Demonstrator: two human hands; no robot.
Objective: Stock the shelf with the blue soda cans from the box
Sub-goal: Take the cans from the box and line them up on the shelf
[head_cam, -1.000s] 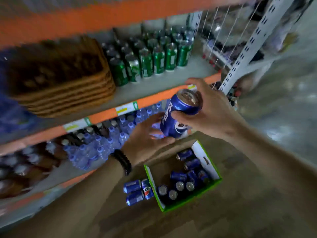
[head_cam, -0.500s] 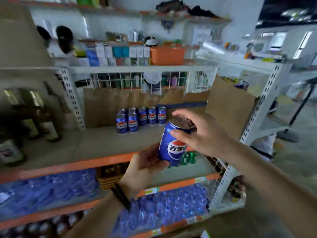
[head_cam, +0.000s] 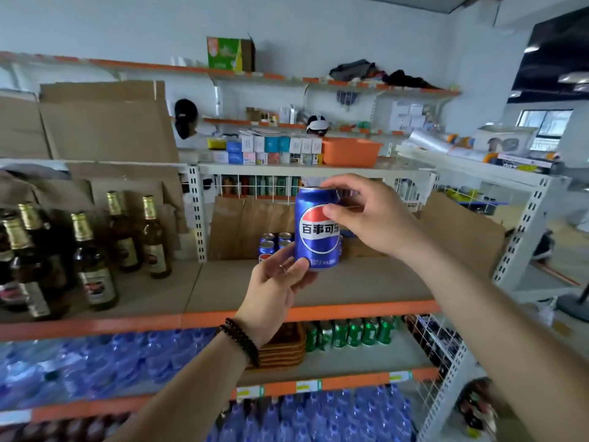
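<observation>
Blue Pepsi can (head_cam: 317,227) stands upright in the air between both hands, label outward: the left hand (head_cam: 276,283) pinches its base from below while the right hand (head_cam: 366,215) curls round its top rim, likely to steady it for placement. Just beyond the grip, the stocked blue cans (head_cam: 271,245) sit on the shelf (head_cam: 366,283), with brown cardboard (head_cam: 255,224) behind them.

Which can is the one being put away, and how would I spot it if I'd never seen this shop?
Find the shelf with the orange front edge, the one with brown bottles at its left. In front of its middle, the left hand and right hand hold one blue can upright in the air. Unlike the small blue cans standing on the shelf behind, it looks biggest and shows its full logo.
</observation>
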